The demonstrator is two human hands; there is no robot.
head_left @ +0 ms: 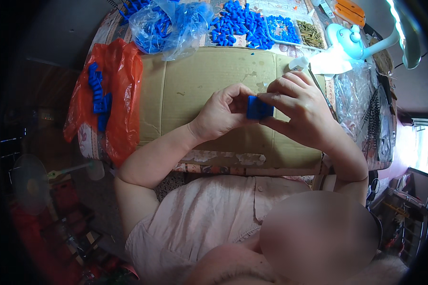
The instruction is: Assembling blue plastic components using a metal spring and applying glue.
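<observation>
Between both hands I hold a small, squarish blue plastic piece (255,108) above the brown cardboard sheet (195,76). My left hand (218,111) is closed on its left side, thumb and fingers curled against the edge. My right hand (297,107) grips it from the right, with fingertips at the top and thumb below. The fingers hide part of the piece, so its full shape cannot be made out. At the left, a row of similar blue plastic pieces (97,90) lies on a red plastic bag (123,95).
Along the far edge are clear bags of blue parts (152,28), a pile of blue cone-like parts (240,23), and a clear tray (297,43) with small blue parts and brass-coloured pins. A light-blue desk lamp (345,42) stands far right, near clear plastic packaging (354,95).
</observation>
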